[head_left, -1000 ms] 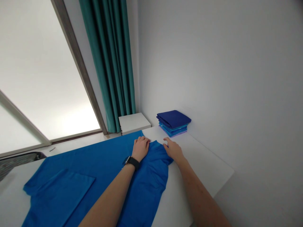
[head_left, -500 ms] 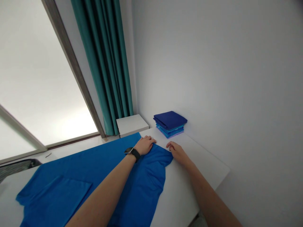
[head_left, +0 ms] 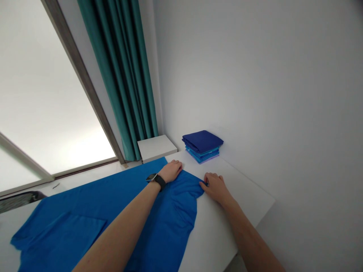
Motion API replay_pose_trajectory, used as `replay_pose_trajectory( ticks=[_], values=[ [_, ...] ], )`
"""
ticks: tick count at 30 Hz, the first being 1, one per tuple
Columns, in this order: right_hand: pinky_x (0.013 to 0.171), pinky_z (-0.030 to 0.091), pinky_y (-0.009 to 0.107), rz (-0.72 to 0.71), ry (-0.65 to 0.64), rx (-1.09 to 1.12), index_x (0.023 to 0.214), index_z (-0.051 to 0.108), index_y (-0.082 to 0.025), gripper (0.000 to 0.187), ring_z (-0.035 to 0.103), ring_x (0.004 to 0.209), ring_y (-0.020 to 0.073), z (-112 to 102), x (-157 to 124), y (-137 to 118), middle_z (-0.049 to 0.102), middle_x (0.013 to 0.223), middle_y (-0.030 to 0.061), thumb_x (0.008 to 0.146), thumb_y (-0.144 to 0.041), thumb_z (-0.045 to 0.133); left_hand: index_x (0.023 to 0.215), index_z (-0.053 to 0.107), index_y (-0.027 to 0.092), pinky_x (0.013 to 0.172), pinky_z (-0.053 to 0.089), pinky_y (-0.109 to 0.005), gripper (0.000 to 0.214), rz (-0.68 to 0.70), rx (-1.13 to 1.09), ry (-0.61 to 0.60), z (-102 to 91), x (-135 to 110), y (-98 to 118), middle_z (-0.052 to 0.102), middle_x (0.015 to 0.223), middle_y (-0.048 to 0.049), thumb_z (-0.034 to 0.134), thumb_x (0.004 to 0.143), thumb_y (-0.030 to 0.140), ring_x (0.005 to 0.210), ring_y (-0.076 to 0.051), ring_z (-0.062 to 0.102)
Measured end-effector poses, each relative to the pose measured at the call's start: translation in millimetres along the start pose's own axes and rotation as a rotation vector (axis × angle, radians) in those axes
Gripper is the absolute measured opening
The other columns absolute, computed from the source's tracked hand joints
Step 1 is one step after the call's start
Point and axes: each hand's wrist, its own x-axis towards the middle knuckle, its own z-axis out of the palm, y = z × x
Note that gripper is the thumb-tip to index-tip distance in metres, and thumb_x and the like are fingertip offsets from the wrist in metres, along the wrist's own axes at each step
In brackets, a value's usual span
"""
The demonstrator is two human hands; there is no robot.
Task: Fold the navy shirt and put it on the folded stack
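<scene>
Flatly spread, blue garment (head_left: 172, 224) lies across white table (head_left: 251, 202), far edge under left hand (head_left: 170, 172), grip unclear. Right hand (head_left: 214, 186) pinches its corner; open table surface runs rightward to the edge, folded stack (head_left: 202, 142) beyond.

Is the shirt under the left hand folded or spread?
Mostly spread: the blue shirt stretches broadly across the white table, wrinkled near the right hand.

Matt cloth shirt (head_left: 113, 189), smooth tabletop (head_left: 244, 192)
</scene>
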Motion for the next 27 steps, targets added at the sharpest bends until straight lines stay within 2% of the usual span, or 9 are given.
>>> replay_pose_trajectory(
  ticks=[3,7,11,15,21,23,27],
  values=[
    [0.08,0.028,0.034,0.024,-0.001,-0.016,0.084,0.052,-0.021,0.016,0.056,0.09,0.0222,0,0,2,0.066,0.088,0.0041,0.088,-0.037,0.054,0.095,0.06,0.018,0.089,0.044,-0.033,0.021,-0.014,-0.012,0.019,1.9,-2,0,0.064,0.097,-0.0084,0.039,0.095,0.016,0.095,-0.021,0.056],
    [0.079,0.028,0.034,0.025,-0.006,-0.024,0.08,0.052,-0.021,0.015,0.056,0.089,0.0218,-2,0,1,0.065,0.087,0.0035,0.087,-0.035,0.055,0.104,0.062,0.02,0.094,0.042,-0.033,0.027,0.022,-0.02,0.012,2.0,-3,-1,0.064,0.103,-0.0073,0.04,0.092,0.011,0.101,-0.02,0.055],
    [0.077,0.028,0.032,-0.006,-0.015,0.029,0.078,0.051,-0.021,0.012,0.056,0.086,0.0198,-3,0,0,0.064,0.084,0.0022,0.086,-0.029,0.056,0.092,0.065,0.021,0.091,0.043,-0.032,0.02,0.046,-0.024,-0.015,0.0,-1,-3,0.063,0.096,-0.0068,0.048,0.086,0.013,0.097,-0.021,0.056],
    [0.077,0.029,0.032,-0.002,-0.018,0.056,0.078,0.052,-0.021,0.011,0.055,0.087,0.0195,0,1,1,0.064,0.085,0.002,0.085,-0.028,0.056,0.093,0.065,0.02,0.091,0.043,-0.032,0.017,0.041,-0.025,-0.027,-1.9,-1,-3,0.062,0.097,-0.0071,0.05,0.085,0.016,0.097,-0.021,0.055],
    [0.075,0.028,0.034,0.026,-0.034,-0.01,0.067,0.051,-0.021,0.026,0.055,0.085,0.0214,3,2,2,0.063,0.077,0.0033,0.087,-0.036,0.056,0.087,0.064,0.019,0.089,0.044,-0.035,0.011,-0.027,-0.006,-0.047,-2.0,6,-3,0.062,0.096,-0.0088,0.057,0.079,0.017,0.096,-0.024,0.056],
    [0.075,0.028,0.034,0.027,-0.041,-0.012,0.065,0.05,-0.021,0.028,0.054,0.085,0.0216,2,2,2,0.063,0.076,0.0033,0.089,-0.035,0.054,0.084,0.064,0.018,0.088,0.045,-0.035,0.01,-0.052,0.004,-0.05,-1.6,9,-4,0.063,0.093,-0.0094,0.055,0.08,0.016,0.094,-0.024,0.056],
    [0.075,0.028,0.032,0.001,-0.021,0.027,0.074,0.05,-0.021,0.018,0.055,0.085,0.0205,2,2,4,0.064,0.081,0.0026,0.091,-0.028,0.05,0.084,0.062,0.018,0.086,0.045,-0.033,0.014,-0.061,0.002,-0.029,-2.4,9,-3,0.064,0.091,-0.0087,0.049,0.084,0.013,0.091,-0.022,0.058]
  ],
)
